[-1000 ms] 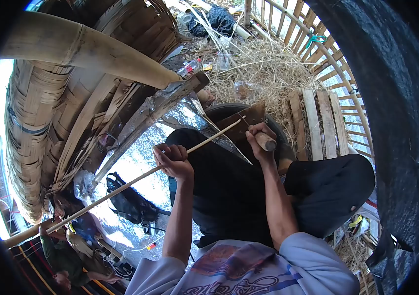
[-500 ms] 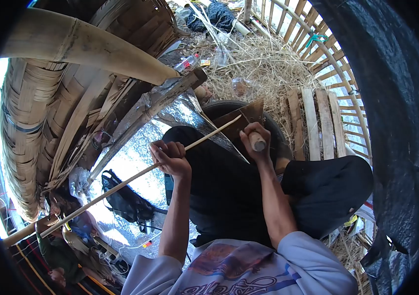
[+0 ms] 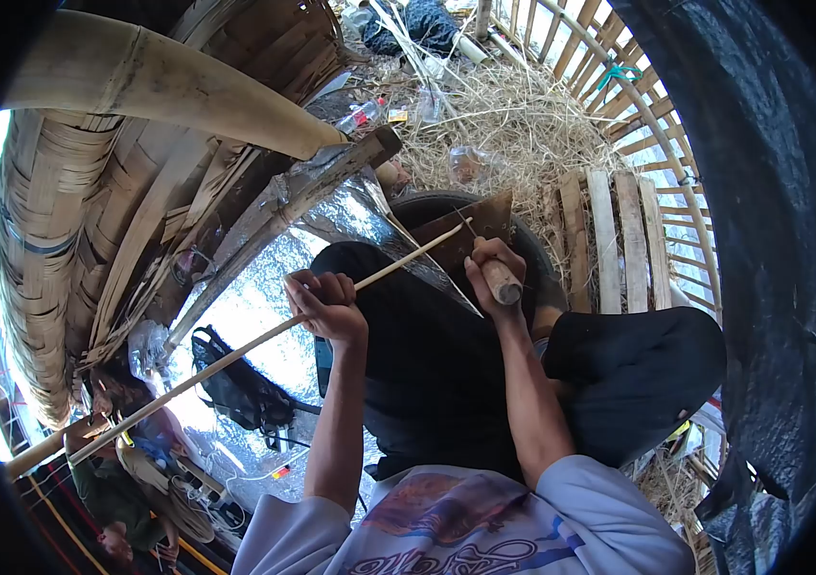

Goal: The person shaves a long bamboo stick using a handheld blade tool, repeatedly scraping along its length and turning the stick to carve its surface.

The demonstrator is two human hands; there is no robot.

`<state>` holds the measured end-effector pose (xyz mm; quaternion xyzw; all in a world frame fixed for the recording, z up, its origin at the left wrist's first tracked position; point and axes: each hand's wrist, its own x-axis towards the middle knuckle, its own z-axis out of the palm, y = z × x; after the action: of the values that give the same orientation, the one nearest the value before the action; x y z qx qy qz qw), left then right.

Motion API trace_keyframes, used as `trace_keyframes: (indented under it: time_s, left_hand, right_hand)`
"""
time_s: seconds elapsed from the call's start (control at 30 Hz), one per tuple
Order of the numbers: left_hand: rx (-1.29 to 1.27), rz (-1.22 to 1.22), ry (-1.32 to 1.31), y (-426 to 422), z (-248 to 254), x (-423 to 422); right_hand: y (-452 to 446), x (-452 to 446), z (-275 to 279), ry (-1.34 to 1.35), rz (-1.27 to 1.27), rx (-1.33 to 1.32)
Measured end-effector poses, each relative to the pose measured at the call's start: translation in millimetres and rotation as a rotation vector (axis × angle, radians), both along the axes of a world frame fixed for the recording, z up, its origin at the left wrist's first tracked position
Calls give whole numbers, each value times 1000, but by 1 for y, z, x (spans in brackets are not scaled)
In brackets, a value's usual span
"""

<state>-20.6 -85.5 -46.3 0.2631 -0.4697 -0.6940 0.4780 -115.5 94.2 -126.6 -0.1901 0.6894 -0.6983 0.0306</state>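
Note:
A long, thin pale stick (image 3: 206,380), which looks like bamboo, slants from the lower left up to the middle of the view. My left hand (image 3: 324,303) is closed around it, left of my knee. My right hand (image 3: 494,273) is wrapped around the thick wooden handle of a knife (image 3: 502,284). The knife's narrow blade shows near the stick's upper tip; I cannot tell whether they touch. Behind the tip stands a flat brown board (image 3: 484,213) inside a black tyre-like ring (image 3: 427,205).
A bamboo pole (image 3: 178,81) and woven bamboo (image 3: 53,278) are at the left. A black bag (image 3: 235,383) lies on a shiny sheet (image 3: 278,259). Straw (image 3: 523,125) and slats (image 3: 619,240) lie ahead. Another person (image 3: 120,498) sits lower left; dark sheeting (image 3: 762,240) hangs right.
My left hand and the stick have shifted slightly left. The knife blade now shows close to the stick's tip. The other person's arm and hand show more at the lower left.

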Motion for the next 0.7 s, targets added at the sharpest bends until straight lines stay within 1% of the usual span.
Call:
trace_keyframes:
  time_s: [0.07,0.1,0.17,0.2,0.23,0.3,0.33,0.37,0.43,0.47,0.5,0.57,0.6,0.63,0.7]
  left_hand:
    - [17,17,-4,-1,0,4]
    - [7,27,-24,-1,-1,3]
    - [9,43,-58,1,-2,7]
    - [30,31,-66,5,1,10]
    - [38,17,-53,4,3,5]
    - [35,4,-43,0,4,1]
    - [3,9,-40,-1,1,3]
    - [-28,13,-36,-2,-2,3]
    - [-31,19,-44,-1,1,2]
    - [-4,13,-45,0,1,5]
    - [18,4,-29,0,0,2]
    - [4,-4,-33,0,-2,1]
    - [-5,7,-15,0,-2,0]
    - [-13,19,2,-2,-1,-1]
    - [-21,43,-31,-1,-1,-2]
  right_hand:
    - [1,1,7,-148,2,-61]
    - [-1,0,6,-146,3,-66]
    - [3,7,-2,-42,8,-127]
    - [4,9,-6,12,-6,41]
    - [5,4,-9,25,-12,43]
    - [1,0,-7,-54,12,87]
    - [3,-1,2,-154,29,29]
    - [2,2,2,-157,32,26]
    - [3,7,1,-64,-6,-109]
    - [3,8,-5,24,10,-46]
    - [4,7,-10,27,6,-37]
    - [-1,1,-18,25,20,85]
    - [-3,-2,-13,-45,12,18]
    - [-4,-1,-7,-46,12,13]
    - [1,5,4,-89,12,-90]
